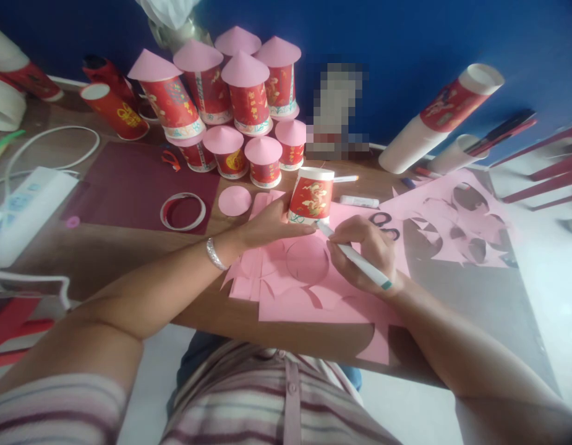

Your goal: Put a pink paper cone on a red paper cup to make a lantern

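My left hand is wrapped round the lower left side of a red paper cup with a gold figure and a white base band. Teal lines show on that band. A white marker with a green end is pinched in my right hand, and its tip is at the cup's lower edge. Below both hands lie pink paper sheets with drawn circles and cut curves. Black-handled scissors rest just beyond my right hand.
Several red cups with pink cone tops stand at the back. A tape roll and pink disc lie left. Cut pink scraps and a tall tube are right. A white power strip is far left.
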Motion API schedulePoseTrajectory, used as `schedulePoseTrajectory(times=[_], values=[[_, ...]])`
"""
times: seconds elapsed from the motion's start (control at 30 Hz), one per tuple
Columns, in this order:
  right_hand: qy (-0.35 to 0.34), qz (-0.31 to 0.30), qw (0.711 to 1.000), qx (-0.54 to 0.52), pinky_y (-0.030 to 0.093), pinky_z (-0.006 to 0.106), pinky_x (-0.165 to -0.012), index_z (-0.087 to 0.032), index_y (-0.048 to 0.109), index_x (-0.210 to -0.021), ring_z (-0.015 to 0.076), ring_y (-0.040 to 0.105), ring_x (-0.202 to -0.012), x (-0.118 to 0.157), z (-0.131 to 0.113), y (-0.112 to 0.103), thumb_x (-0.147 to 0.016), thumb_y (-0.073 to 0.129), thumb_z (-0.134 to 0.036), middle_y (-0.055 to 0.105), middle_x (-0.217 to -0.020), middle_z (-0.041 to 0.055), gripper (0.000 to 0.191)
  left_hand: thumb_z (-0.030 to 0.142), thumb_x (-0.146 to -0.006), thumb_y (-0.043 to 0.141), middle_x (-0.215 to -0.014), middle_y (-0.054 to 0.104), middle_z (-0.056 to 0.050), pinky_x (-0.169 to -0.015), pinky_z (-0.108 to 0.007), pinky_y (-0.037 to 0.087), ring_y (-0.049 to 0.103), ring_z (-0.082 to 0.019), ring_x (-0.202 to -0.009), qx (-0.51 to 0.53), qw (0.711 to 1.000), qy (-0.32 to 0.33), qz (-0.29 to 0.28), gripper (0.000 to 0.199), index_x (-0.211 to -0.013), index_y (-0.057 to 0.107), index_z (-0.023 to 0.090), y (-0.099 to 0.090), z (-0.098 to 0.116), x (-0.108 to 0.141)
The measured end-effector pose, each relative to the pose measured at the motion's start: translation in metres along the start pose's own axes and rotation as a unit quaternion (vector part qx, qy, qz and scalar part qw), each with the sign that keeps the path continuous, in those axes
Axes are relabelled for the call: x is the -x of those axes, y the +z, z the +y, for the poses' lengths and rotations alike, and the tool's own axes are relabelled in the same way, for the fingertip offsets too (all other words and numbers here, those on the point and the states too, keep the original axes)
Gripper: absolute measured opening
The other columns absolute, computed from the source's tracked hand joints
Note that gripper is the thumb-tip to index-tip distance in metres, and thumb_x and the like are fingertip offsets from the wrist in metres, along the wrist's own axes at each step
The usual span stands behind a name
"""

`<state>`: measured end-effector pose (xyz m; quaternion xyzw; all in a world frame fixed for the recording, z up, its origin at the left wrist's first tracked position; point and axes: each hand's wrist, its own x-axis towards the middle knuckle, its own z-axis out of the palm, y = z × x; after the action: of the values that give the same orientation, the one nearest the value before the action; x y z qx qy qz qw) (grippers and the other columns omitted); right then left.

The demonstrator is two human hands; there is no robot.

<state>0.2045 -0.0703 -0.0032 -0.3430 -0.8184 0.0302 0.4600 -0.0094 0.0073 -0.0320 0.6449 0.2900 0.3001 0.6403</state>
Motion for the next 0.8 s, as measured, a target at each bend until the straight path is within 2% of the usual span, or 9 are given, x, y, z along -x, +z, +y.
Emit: schedulePoseTrajectory(times=[0.43, 0.8], values=[[-0.004, -0.002, 1.000, -0.004, 0.056, 0.027, -0.057, -0.025, 0.060, -0.100, 0.0150, 0.069, -0.067, 0.0003, 0.0013, 0.0009, -0.089, 0.067, -0.009, 0.068, -0.080, -0.0010, 0.020, 0.045, -0.078, 0.089, -0.134, 0.071, -0.013, -0.106, -0.047, 0.054, 0.066, -0.033, -0.126, 0.000, 1.000, -0.003, 0.002, 0.066, -0.132, 0.062, 0.018, 0.0020, -0.0026, -0.0012], [0.006, 0.004, 1.000, 0.013, 0.057, 0.028, -0.056, -0.025, 0.062, -0.097, 0.0161, 0.070, -0.065, -0.0020, 0.0018, -0.0010, -0.089, 0.066, -0.010, 0.069, -0.078, -0.0006, 0.017, 0.044, -0.078, 0.089, -0.133, 0.072, -0.012, -0.104, -0.047, 0.056, 0.068, -0.032, -0.124, -0.008, 1.000, -0.019, 0.001, 0.065, -0.132, 0.063, 0.020, 0.0021, -0.0012, 0.0006]])
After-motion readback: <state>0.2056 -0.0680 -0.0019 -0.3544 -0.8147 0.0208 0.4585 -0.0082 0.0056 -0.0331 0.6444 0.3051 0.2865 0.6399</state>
